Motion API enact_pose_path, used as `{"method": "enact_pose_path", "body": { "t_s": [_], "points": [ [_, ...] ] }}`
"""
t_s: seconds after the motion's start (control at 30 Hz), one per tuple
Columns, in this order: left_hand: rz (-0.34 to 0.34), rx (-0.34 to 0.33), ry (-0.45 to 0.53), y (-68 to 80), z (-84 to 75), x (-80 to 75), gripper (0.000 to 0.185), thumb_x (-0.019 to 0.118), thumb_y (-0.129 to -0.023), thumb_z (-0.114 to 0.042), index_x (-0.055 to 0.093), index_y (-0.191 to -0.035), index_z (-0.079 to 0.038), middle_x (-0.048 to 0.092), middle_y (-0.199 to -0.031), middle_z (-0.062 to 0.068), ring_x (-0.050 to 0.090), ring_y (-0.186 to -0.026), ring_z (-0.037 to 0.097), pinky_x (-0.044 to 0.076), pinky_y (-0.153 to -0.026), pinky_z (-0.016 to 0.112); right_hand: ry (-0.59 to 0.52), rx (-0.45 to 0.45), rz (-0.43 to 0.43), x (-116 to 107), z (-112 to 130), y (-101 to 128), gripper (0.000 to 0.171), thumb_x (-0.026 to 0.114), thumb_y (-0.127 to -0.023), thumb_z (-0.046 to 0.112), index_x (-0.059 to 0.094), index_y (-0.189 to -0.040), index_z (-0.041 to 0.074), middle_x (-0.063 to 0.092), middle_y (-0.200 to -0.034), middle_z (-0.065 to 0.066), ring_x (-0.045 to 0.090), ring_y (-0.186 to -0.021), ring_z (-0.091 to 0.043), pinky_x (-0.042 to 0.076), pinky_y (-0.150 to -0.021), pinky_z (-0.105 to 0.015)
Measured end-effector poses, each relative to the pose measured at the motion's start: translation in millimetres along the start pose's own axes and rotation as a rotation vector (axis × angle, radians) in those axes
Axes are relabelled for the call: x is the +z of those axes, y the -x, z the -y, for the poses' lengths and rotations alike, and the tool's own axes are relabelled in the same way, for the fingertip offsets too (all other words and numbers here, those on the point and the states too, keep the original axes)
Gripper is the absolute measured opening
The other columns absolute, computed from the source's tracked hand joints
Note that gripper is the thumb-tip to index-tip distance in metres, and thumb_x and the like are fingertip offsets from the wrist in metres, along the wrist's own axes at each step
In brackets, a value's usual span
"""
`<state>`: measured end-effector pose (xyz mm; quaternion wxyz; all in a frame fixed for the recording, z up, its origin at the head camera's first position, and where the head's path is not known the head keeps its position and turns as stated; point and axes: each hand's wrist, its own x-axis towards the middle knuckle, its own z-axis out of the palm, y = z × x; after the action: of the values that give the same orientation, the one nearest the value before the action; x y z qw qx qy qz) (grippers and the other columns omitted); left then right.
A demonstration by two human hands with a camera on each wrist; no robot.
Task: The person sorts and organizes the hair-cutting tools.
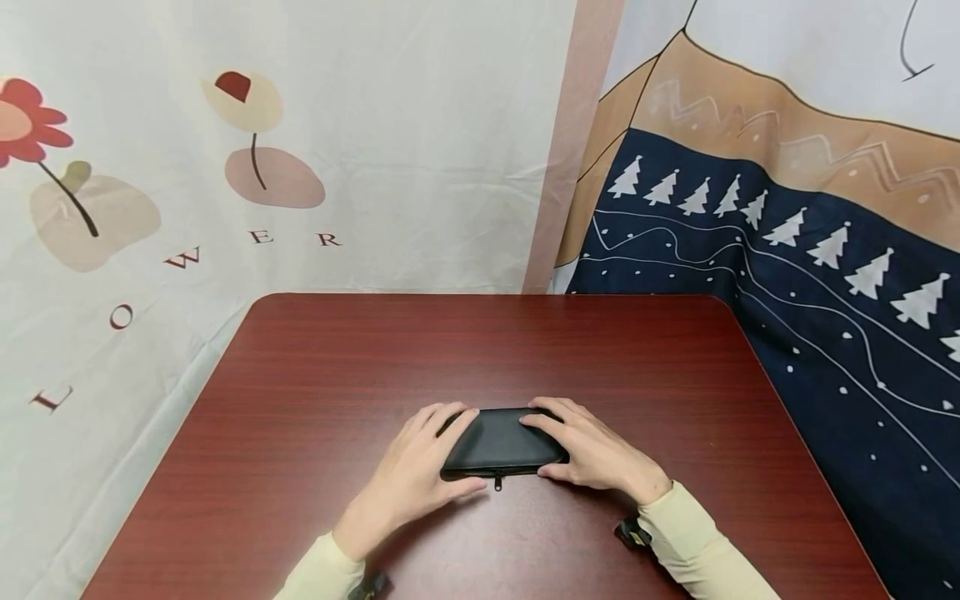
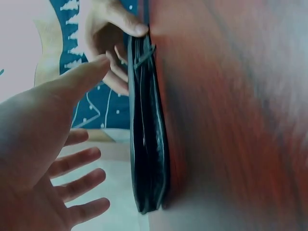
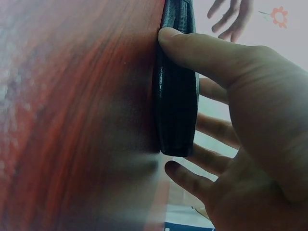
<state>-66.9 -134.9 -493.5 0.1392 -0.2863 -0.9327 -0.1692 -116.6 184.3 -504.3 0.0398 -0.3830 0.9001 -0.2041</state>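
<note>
A black zip wallet (image 1: 502,440) lies flat on the table, its zipper pull (image 1: 498,482) hanging from the near edge. My right hand (image 1: 596,446) grips the right end. In the right wrist view its thumb (image 3: 175,42) presses the zippered edge, with the other fingers behind the wallet. Over the left end is my left hand (image 1: 416,467), fingers spread and loosely bent. The left wrist view shows its thumb (image 2: 79,79) and fingers apart from the wallet's edge (image 2: 149,139). Whether the zipper is open along the left part cannot be told.
The reddish-brown wooden table (image 1: 360,350) has rounded far corners. Behind it hangs a pale cloth (image 1: 420,125) with printed flowers and letters, and a navy cloth (image 1: 675,242) with white trees on the right. Dark devices (image 1: 633,533) sit under the wrists.
</note>
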Motion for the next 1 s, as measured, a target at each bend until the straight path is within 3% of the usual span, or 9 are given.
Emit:
{"method": "enact_pose_path", "body": {
  "t_s": [0.23, 0.47, 0.8, 1.0],
  "points": [
    [-0.06, 0.049, -0.047, 0.3, -18.8, 3.0, 0.084, 0.1, -0.078, -0.062, 0.071, -0.143, -0.017, 0.073, -0.135, 0.002, 0.068, -0.125, 0.026, 0.061, -0.107, 0.046, -0.001, 0.001, 0.0, -0.1, -1.3, 0.0, 0.074, 0.096, -0.092, 0.032, 0.064, -0.157, 0.018, 0.055, -0.168, -0.012, 0.056, -0.154, -0.033, 0.053, -0.122, -0.06],
    [-0.073, 0.093, -0.101, 2.2, -35.0, 7.7, 0.063, 0.099, -0.079, -0.059, 0.075, -0.121, -0.019, 0.073, -0.115, -0.006, 0.067, -0.107, 0.017, 0.059, -0.091, 0.036, 0.005, -0.003, -0.01, -0.1, -1.1, 0.0, 0.074, 0.096, -0.091, 0.032, 0.064, -0.157, 0.018, 0.056, -0.167, -0.012, 0.057, -0.153, -0.032, 0.054, -0.121, -0.06],
    [-0.051, 0.089, -0.19, 4.8, -47.8, 11.9, 0.048, 0.098, -0.079, -0.055, 0.071, -0.098, -0.021, 0.066, -0.094, -0.01, 0.059, -0.089, 0.013, 0.049, -0.078, 0.03, 0.007, -0.01, -0.015, 0.5, -1.2, 0.2, 0.074, 0.096, -0.091, 0.032, 0.064, -0.157, 0.017, 0.056, -0.167, -0.013, 0.056, -0.153, -0.032, 0.054, -0.121, -0.06],
    [-0.016, 0.044, -0.221, 3.0, -54.0, 13.3, 0.04, 0.096, -0.083, -0.052, 0.074, -0.09, -0.02, 0.069, -0.086, -0.009, 0.06, -0.08, 0.012, 0.049, -0.073, 0.031, 0.004, -0.005, -0.011, 0.4, -0.4, 0.2, 0.074, 0.096, -0.091, 0.031, 0.064, -0.157, 0.017, 0.056, -0.167, -0.012, 0.056, -0.153, -0.032, 0.053, -0.122, -0.059]
  ]
}}
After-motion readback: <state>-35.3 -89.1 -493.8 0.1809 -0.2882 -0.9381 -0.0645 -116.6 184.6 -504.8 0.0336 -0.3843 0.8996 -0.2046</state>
